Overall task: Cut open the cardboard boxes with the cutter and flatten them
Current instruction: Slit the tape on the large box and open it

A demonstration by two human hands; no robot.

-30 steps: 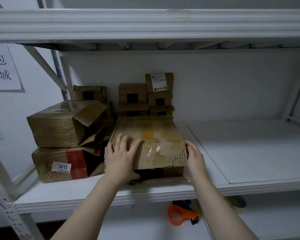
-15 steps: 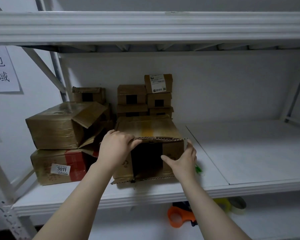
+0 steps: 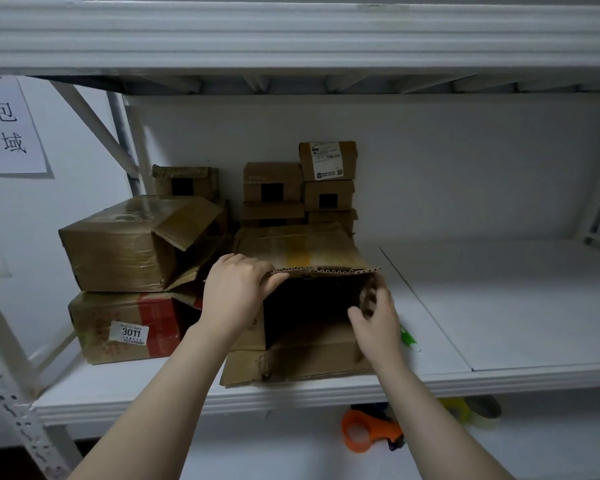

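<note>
Wider now gapes the box (image 3: 305,362) at the shelf's (image 3: 136,389) front edge, mouth towards both hands; the left hand (image 3: 236,292) pinches the top flap (image 3: 302,251), the right hand (image 3: 378,323), nearer the right wall, is blurred, grip unclear.

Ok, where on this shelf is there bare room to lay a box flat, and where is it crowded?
Free: the right half of the shelf, from the open box rightward and back to the wall; only a small green thing lies beside the box. Crowded: the left half, with two big boxes stacked and small boxes piled behind.
</note>
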